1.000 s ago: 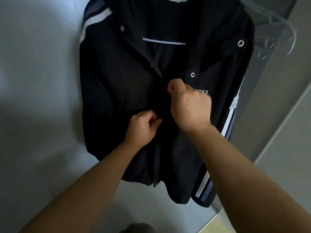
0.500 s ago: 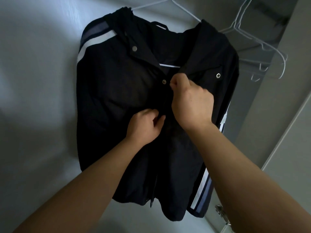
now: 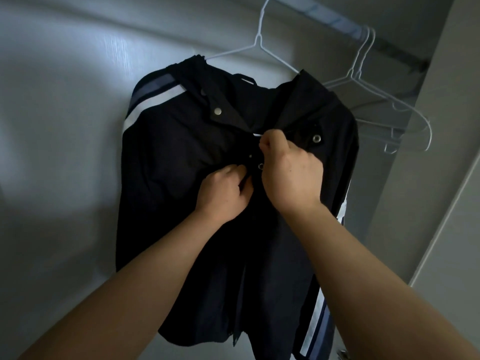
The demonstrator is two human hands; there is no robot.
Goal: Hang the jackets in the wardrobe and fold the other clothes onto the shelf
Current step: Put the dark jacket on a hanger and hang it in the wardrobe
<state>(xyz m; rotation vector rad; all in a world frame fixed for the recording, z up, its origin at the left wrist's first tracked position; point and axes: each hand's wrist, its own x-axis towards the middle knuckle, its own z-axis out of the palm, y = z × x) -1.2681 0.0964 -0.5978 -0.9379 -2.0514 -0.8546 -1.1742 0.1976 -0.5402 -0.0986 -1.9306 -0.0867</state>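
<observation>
The black, smooth-woven jacket [image 3: 176,157], with white and grey-blue sleeve stripes and round metal snaps, is hung on a thin white wire hanger [image 3: 259,40] from the wardrobe's metal rail [image 3: 337,20]. One front edge is pinched at chest height by the curled left hand [image 3: 223,193]. The opposite edge is gripped in the closed right hand [image 3: 288,175]. Two more wire hangers [image 3: 358,66] are seen alongside.

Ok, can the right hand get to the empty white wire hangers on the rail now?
Probably yes. The right hand pinches the front of the dark navy striped jacket, but the empty white wire hangers hang up and to its right with open space between. It would need to let go first.
</observation>
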